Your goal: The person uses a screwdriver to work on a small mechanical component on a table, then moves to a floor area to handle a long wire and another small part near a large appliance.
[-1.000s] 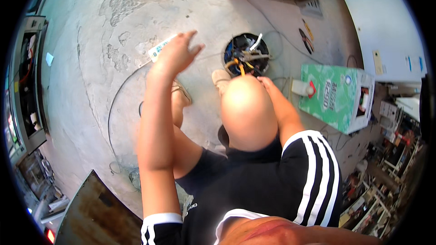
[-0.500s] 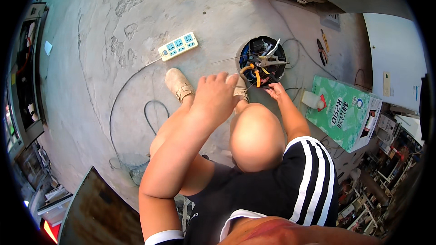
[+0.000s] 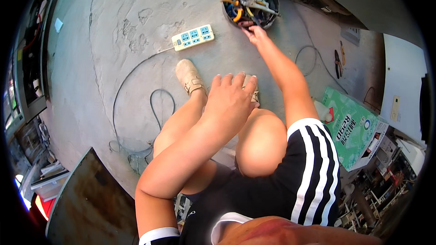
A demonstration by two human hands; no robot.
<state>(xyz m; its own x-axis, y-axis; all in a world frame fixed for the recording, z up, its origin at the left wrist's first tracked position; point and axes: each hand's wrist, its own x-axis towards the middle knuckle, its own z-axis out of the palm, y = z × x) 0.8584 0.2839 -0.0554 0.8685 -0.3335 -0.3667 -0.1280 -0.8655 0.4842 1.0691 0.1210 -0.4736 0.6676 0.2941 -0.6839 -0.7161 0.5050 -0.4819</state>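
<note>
A round black bucket [image 3: 225, 17] full of hand tools stands on the floor at the far middle. My right hand [image 3: 255, 34] grips its near rim, the arm stretched forward. Among the tools are orange-handled pliers [image 3: 237, 14] and metal locking pliers [image 3: 255, 4]; dark and blue items lie beneath, partly covered. My left hand [image 3: 230, 91] hangs palm down over my right knee, its fingers bent and apart. Nothing shows in it, though its underside is hidden.
A cream power strip [image 3: 193, 37] lies left of the bucket, its dark cord [image 3: 116, 95] looping over the floor. At right are a green box [image 3: 347, 127], a white bottle [image 3: 321, 111] and black-handled pliers [image 3: 338, 62]. A grey cabinet [image 3: 363, 0] stands far right.
My right hand has moved the bucket forward and slightly left, away from my feet. My left hand has shifted a little, its fingers now more spread. The whole view has also shifted somewhat.
</note>
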